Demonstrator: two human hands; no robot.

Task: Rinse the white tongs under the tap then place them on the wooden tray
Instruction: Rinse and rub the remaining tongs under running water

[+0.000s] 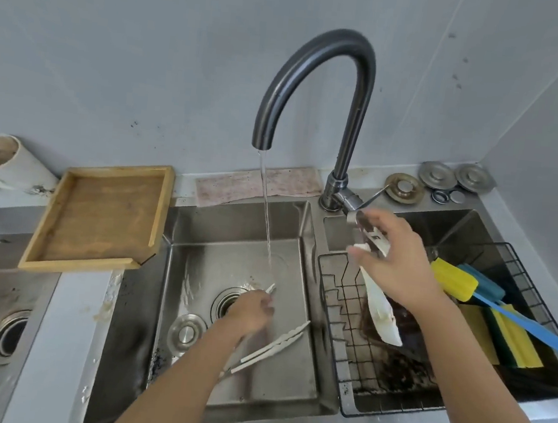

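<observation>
Two steel basins make up the sink (pixel 307 221), set in a grey bench (pixel 62 326). Water falls from the curved dark tap (pixel 325 49) into the left basin, where the left hand (pixel 250 311) grips the white tongs (pixel 272 345) low near the drain (pixel 227 300), just beside the stream; their serrated tips point right. The right hand (pixel 398 261), fingers loosely curled, rests at the tap lever (pixel 366 200). The square wooden tray (pixel 63 223) sits left of the basin. A wire rack (pixel 333 337) in the right basin holds yellow sponges (pixel 511 342).
</observation>
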